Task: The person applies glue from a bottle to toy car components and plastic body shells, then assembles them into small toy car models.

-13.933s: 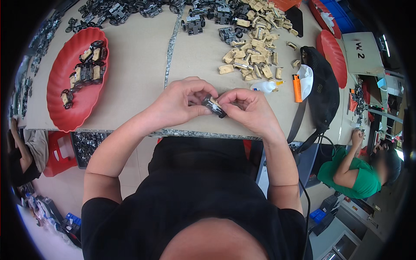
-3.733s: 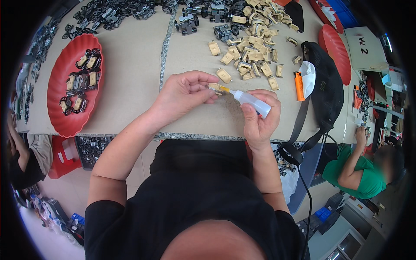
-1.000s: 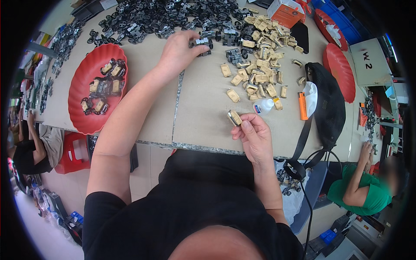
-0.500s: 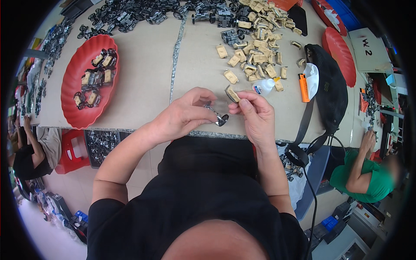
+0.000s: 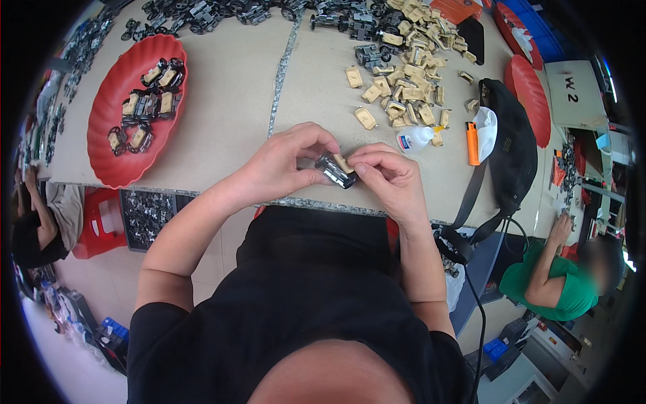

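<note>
Close to the table's front edge, my left hand (image 5: 296, 161) grips a small black-and-silver toy car chassis (image 5: 334, 171) between thumb and fingers. My right hand (image 5: 387, 176) pinches a small tan plastic part (image 5: 343, 163) against the chassis; its fingertips cover part of it. Whether the two pieces are joined I cannot tell. Beyond my right hand, a pile of similar tan parts (image 5: 410, 91) is spread over the table. A small white glue bottle (image 5: 415, 138) with a yellow tip lies at the near side of that pile.
At left, a red scalloped tray (image 5: 101, 128) holds several chassis with tan parts. More dark chassis (image 5: 202, 15) line the far side. To the right are an orange lighter (image 5: 473, 143), a black bag (image 5: 515, 148) and another red tray (image 5: 528, 101). A person in green (image 5: 555, 279) works at far right.
My right hand has brought the tan part left and down onto the chassis. My left hand has turned the chassis. The whole view has shifted slightly.
</note>
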### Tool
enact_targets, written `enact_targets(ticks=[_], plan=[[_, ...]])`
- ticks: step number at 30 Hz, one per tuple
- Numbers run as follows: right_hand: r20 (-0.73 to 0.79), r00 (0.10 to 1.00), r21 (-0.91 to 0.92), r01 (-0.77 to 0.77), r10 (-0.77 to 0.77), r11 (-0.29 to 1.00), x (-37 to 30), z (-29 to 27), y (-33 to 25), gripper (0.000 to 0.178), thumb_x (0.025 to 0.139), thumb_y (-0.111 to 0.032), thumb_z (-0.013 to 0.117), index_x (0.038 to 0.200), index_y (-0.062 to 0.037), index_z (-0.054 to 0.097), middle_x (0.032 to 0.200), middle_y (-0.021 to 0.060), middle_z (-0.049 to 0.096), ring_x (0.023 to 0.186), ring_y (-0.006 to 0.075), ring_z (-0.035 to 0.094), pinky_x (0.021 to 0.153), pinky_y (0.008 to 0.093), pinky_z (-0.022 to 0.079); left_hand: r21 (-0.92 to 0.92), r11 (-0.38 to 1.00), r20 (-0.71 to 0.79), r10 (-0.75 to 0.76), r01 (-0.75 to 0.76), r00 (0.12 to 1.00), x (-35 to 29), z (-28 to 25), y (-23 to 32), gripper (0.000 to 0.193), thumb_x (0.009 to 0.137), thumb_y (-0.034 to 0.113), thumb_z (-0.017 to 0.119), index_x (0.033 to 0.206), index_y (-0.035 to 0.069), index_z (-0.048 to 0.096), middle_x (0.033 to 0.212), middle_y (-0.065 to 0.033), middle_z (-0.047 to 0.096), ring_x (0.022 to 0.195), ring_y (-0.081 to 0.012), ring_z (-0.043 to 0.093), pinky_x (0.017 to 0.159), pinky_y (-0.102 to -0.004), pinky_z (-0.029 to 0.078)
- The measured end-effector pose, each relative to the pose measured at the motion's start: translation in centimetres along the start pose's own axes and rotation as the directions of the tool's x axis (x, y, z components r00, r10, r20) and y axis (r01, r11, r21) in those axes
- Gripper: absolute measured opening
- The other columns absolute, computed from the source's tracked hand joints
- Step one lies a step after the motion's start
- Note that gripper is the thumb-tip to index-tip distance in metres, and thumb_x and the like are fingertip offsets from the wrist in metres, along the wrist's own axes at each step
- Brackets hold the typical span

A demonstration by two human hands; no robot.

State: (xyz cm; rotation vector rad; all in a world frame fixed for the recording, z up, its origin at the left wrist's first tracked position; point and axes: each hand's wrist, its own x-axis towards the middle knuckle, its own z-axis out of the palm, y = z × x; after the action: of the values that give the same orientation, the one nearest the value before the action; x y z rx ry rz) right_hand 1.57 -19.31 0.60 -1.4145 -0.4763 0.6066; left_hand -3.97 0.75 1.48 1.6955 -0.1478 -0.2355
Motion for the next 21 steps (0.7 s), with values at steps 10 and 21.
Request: enact_targets(ticks=[10,21], plan=[[0.055,0.986,0.069,-0.158,0.155,0.985,0.9,-0.3,-0.7,0.006,0.079,0.003,0.058,0.083,0.0046,0.061,0.094,0.0076,0.058,0.081,0.009,0.056,0.072,0.0217,0.046,0.004,1.0,0.066,-0.022,0.021,0.998,0.7,-0.6,0.4,0.033,0.07,-0.001,0.067,0.098,0.0,0.051,0.1,-0.006,0.05,0.095,-0.0163,0.056,0.088,-0.031,0.047],[0.041,0.936,0.071,-0.353,0.35,0.933,1.4,0.3,-1.6,0.01,0.073,0.002,0.059,0.083,0.0012,0.057,0.088,0.005,0.059,0.075,0.0069,0.055,0.071,0.0204,0.045,-0.014,0.999,0.042,0.034,-0.034,0.999,0.8,-0.3,0.0,0.034,0.07,0.002,0.069,0.099,0.0,0.052,0.099,-0.006,0.051,0.093,-0.0153,0.056,0.087,-0.0294,0.047]])
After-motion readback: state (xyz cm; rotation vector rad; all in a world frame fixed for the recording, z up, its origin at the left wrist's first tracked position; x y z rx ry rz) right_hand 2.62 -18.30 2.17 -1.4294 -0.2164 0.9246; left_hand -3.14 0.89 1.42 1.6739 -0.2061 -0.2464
